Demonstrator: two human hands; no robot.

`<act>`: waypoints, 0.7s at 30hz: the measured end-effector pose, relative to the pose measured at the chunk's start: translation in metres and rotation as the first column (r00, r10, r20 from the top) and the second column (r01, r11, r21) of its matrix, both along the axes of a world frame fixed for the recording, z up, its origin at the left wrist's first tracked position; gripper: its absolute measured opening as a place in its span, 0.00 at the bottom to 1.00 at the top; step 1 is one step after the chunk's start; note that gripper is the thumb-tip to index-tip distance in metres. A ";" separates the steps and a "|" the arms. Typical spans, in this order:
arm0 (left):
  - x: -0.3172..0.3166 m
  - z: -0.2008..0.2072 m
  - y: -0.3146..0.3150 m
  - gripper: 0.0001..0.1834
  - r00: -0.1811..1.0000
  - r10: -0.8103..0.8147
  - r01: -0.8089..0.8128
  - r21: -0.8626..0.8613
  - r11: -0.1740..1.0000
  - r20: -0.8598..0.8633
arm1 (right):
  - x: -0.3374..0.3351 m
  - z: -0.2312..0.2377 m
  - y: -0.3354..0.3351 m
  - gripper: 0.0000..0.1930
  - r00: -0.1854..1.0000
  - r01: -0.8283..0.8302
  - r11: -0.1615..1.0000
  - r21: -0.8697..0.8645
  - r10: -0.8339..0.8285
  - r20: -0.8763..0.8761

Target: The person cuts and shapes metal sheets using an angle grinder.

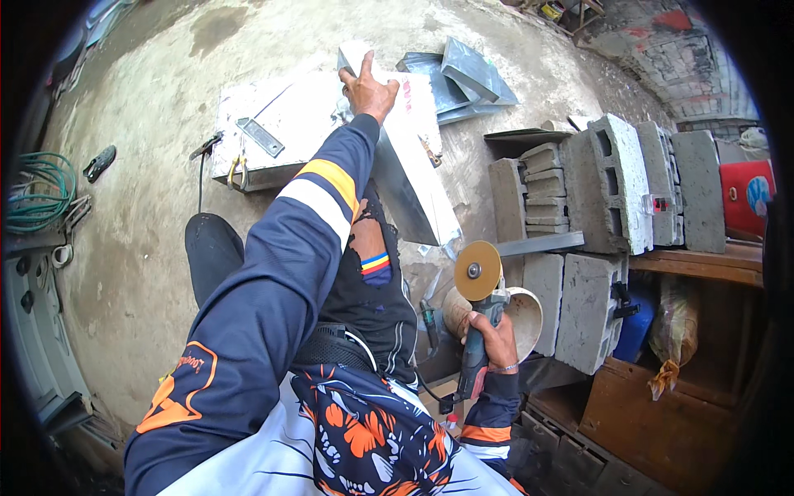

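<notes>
My left hand (370,91) reaches forward and grips the far end of a long folded sheet-metal piece (405,186), its fingers spread over the metal. The piece slants across a white work surface (310,103), its near end by my leg. In my right hand (498,341) is an angle grinder (475,351), held by its body at the lower right. Its tan disc (478,271) points up, apart from the metal. On the white surface lie pliers (240,171) and a flat grey metal plate (260,137).
Bent sheet-metal pieces (467,83) lie beyond the work surface. Concrete blocks (608,186) are stacked at the right, with a metal strip (542,243) jutting toward the disc. A pale round container (527,318) stands beside my right hand. A green hose (41,194) lies coiled far left.
</notes>
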State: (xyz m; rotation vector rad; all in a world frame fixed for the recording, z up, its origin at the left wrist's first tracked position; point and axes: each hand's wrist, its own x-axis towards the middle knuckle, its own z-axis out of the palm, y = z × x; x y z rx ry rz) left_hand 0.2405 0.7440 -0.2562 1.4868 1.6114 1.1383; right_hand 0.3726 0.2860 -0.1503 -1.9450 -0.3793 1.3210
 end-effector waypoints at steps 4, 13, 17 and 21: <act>-0.002 0.001 -0.001 0.37 0.999 -0.015 0.015 -0.008 1.000 0.034 | 0.001 0.005 0.003 0.13 1.000 -0.017 0.999 0.040 0.016 0.011; -0.005 -0.009 0.000 0.31 1.000 0.007 -0.006 0.042 0.999 -0.011 | 0.002 0.020 0.004 0.12 0.997 -0.071 0.997 0.038 0.069 0.038; -0.002 -0.009 0.001 0.27 1.000 0.003 -0.004 0.086 0.996 0.018 | 0.005 0.024 0.010 0.13 0.989 -0.121 0.993 0.012 0.119 0.087; 0.003 -0.008 0.001 0.28 1.000 -0.013 0.011 0.082 0.997 0.024 | 0.009 0.021 0.014 0.16 0.970 -0.176 0.984 0.001 0.173 0.171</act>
